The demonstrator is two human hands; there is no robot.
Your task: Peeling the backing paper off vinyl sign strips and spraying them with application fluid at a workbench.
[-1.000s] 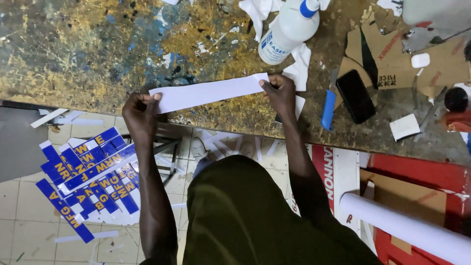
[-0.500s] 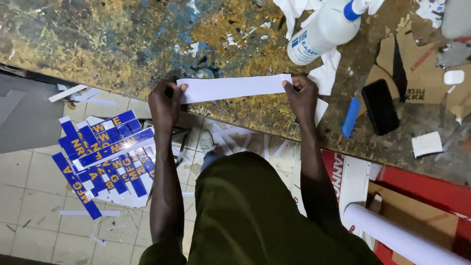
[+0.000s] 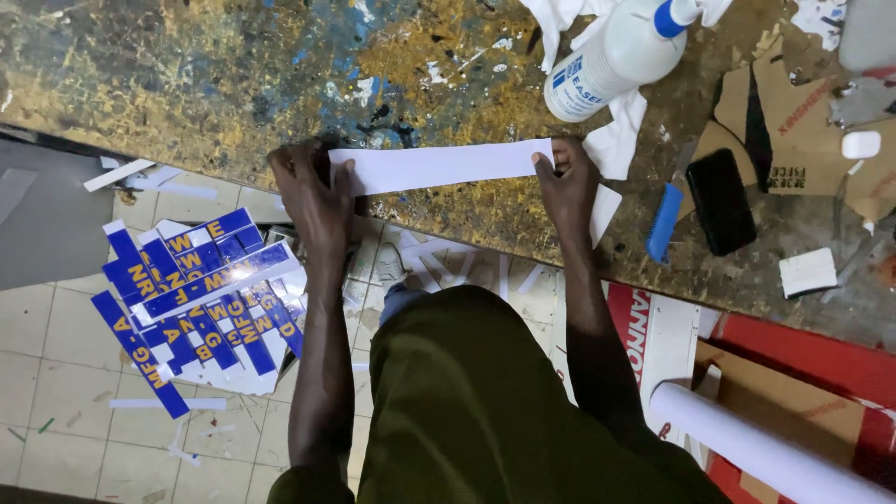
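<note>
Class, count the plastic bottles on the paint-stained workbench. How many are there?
1. A white plastic bottle with a blue cap lies on its side near the top edge, beyond the right hand. Others may lie outside the picture.

A long white paper label strip point(image 3: 439, 166) lies flat near the front edge of the paint-spattered bench. On the floor to the left, a fanned heap of blue strip labels with yellow lettering point(image 3: 201, 299), glossy and overlapping. Far right on the bench, a white plastic bottle on its side carries a white label with blue print point(image 3: 581, 82). Right again, torn brown cardboard packaging point(image 3: 793, 121), a black phone, screen dark point(image 3: 721, 201), beside it.
</note>
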